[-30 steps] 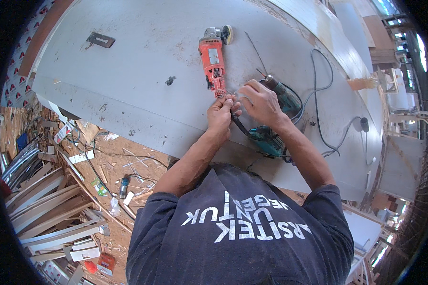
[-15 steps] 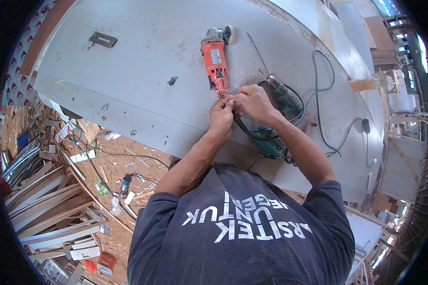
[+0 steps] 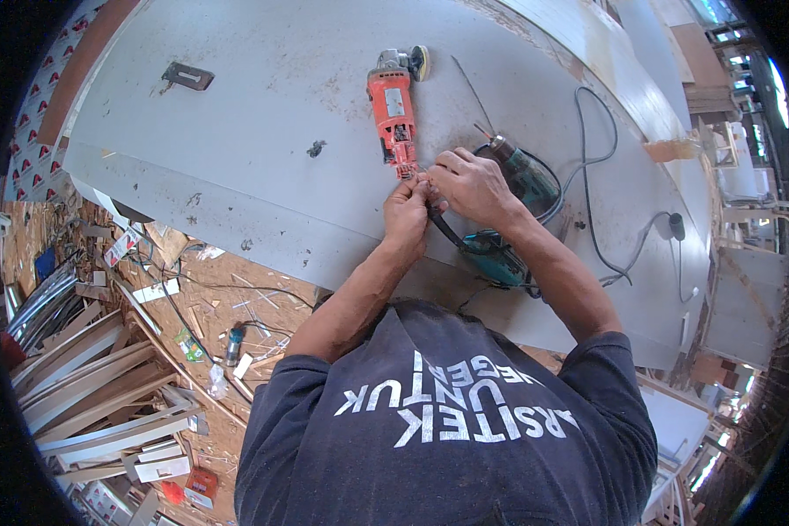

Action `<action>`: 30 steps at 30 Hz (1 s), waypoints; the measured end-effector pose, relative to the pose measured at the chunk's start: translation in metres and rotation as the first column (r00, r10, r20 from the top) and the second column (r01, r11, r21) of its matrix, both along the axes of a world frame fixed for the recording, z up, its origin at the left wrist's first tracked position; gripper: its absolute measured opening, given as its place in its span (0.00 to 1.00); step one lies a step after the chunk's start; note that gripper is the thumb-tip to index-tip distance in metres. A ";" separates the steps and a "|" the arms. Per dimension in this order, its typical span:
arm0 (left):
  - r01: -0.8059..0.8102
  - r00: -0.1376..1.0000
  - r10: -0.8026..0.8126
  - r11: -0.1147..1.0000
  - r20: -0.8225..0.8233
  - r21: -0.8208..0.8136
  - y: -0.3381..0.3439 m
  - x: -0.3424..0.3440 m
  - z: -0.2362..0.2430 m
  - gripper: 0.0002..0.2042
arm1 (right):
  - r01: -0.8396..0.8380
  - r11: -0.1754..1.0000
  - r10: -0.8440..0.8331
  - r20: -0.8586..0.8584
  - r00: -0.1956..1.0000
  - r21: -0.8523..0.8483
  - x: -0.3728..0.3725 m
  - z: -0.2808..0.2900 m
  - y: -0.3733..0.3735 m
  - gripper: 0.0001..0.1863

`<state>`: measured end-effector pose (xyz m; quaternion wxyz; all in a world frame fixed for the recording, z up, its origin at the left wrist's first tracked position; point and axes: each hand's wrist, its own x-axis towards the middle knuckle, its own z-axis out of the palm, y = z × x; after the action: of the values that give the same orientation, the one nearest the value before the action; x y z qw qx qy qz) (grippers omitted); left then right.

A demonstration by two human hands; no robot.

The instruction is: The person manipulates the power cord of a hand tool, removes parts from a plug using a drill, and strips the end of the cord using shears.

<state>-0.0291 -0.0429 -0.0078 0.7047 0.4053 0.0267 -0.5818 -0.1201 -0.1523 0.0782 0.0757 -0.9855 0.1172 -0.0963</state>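
A red angle grinder [image 3: 393, 105] lies on the grey sheet-topped table, a round pad [image 3: 420, 63] on its head and its rear housing open, inner parts showing. Right at that rear end, my left hand [image 3: 406, 215] is closed, thumb and fingertips pinched together. My right hand [image 3: 475, 186] meets it from the right, fingers curled in a pinch. Whatever small piece sits between the fingertips is hidden. From under the hands a thick black cord [image 3: 448, 230] runs down to a teal power tool [image 3: 493, 263], partly covered by my right forearm.
Beside my right hand lies a teal drill [image 3: 528, 180] with a long thin bit. Its grey cable [image 3: 582, 131] loops across the right side. A dark slotted metal plate [image 3: 188, 75] rests far left. Wood offcuts [image 3: 105, 386] and scraps litter the floor at lower left.
My right hand has shifted slightly, its fingers still pinched against the left ones at the grinder's rear. The view has moved a little; the tools lie as before.
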 end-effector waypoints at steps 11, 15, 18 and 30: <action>0.006 0.999 -0.006 1.000 0.034 -0.019 0.000 0.001 -0.005 0.07 | 0.491 0.167 -0.500 -0.356 0.789 0.855 0.007 -0.011 0.003 0.08; -0.029 1.000 0.029 0.998 -0.005 0.049 0.000 -0.001 0.012 0.07 | 0.237 0.926 -0.288 0.142 0.947 0.295 -0.009 -0.010 0.004 0.09; -0.028 0.999 0.029 0.999 -0.032 0.026 0.000 0.000 0.004 0.07 | 0.076 0.991 -0.087 0.103 0.991 0.106 -0.008 -0.004 0.002 0.12; -0.012 1.000 0.013 0.998 0.013 -0.066 0.001 0.001 -0.003 0.07 | 0.391 0.657 -0.359 -0.189 0.914 0.645 0.005 -0.026 -0.005 0.08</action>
<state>-0.0284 -0.0420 -0.0107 0.7213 0.3857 0.0052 -0.5752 -0.1147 -0.1578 0.0525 0.4007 -0.8474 0.3460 -0.0389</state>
